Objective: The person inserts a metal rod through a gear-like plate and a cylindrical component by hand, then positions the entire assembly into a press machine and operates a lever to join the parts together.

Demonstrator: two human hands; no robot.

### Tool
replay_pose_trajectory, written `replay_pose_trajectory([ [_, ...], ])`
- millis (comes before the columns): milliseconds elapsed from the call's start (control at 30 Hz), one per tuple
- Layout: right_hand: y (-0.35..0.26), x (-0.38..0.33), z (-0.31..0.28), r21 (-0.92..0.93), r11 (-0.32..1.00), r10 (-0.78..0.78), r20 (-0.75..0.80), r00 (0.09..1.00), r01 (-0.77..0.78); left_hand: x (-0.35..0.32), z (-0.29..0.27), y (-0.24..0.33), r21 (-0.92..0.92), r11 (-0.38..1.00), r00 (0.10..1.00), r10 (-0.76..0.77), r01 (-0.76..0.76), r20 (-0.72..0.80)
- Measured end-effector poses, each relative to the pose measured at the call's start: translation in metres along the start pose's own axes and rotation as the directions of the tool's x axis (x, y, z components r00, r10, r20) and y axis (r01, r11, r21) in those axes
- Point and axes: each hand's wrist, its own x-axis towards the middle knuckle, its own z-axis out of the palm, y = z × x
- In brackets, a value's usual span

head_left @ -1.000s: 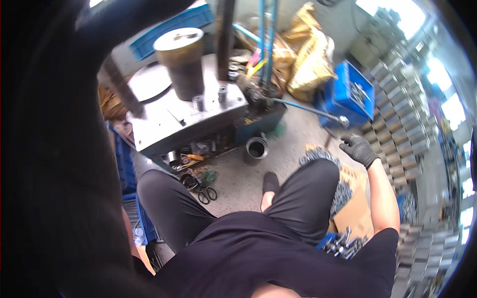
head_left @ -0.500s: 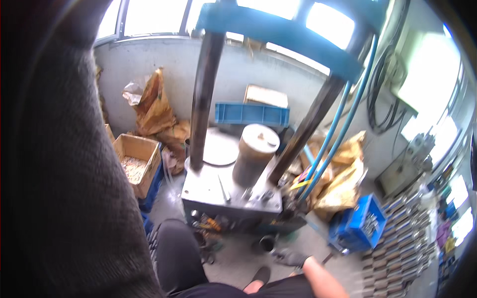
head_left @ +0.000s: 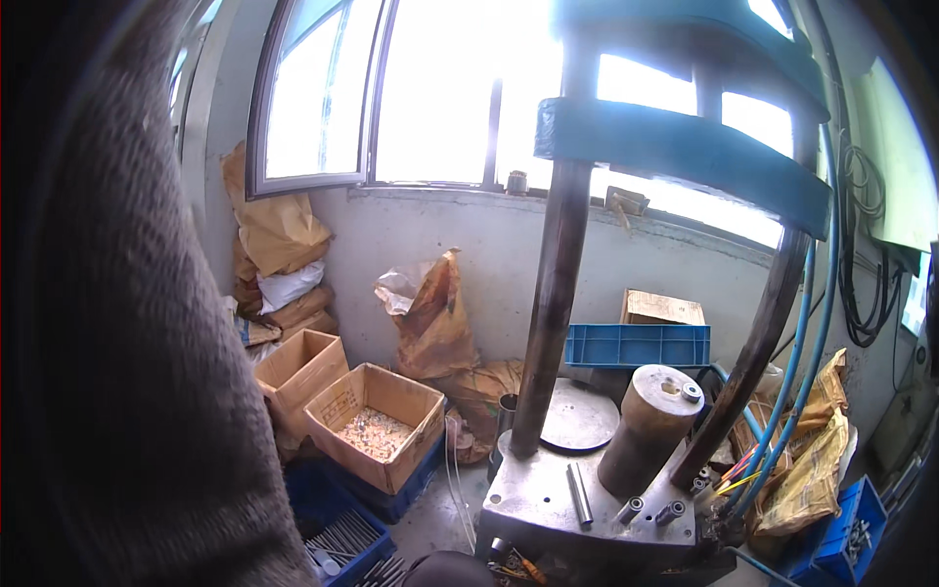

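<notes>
Neither of my hands shows in the head view. A dark grey knitted fabric (head_left: 127, 323), very close to the camera, fills the left third. Ahead stands a press with two dark steel columns (head_left: 553, 313) under a blue crosshead (head_left: 685, 147). Its steel base plate (head_left: 533, 504) carries a thick brown cylinder (head_left: 650, 430), a short steel rod (head_left: 579, 494) and two small bushings (head_left: 650, 511). A round grey disc (head_left: 579, 419) lies behind the left column. A dark knee (head_left: 450, 569) pokes in at the bottom edge.
Two open cardboard boxes (head_left: 377, 423), one holding small metal parts, sit on blue crates at the left. Brown paper sacks (head_left: 435, 323) lean on the wall under the window (head_left: 430, 88). A blue crate (head_left: 638, 344), blue hoses (head_left: 807, 362) and yellow bags (head_left: 812, 460) crowd the right.
The view has swung up from my lap and the floor to the press and window. My gloved right hand, seen reaching right a second ago, has left the picture.
</notes>
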Motion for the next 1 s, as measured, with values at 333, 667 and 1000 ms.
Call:
replay_pose_trajectory([
  [333, -0.021, 0.062, -0.017, 0.072, 0.997, -0.008, 0.103, 0.995, 0.001, -0.07, -0.007, -0.017, 0.172, 0.984, 0.938, 0.101, -0.045, -0.332],
  [667, 0.056, 0.041, 0.041, 0.238, 0.942, 0.224, 0.081, 0.971, -0.237, -0.541, 0.165, 0.062, -0.09, -0.059, -0.095, -0.875, 0.994, -0.474],
  [1000, 0.08, 0.082, 0.048, 0.267, 0.939, 0.221, 0.019, 0.975, -0.218, -0.755, 0.221, 0.259, 0.444, -0.721, -0.793, -0.608, 0.532, -0.037],
])
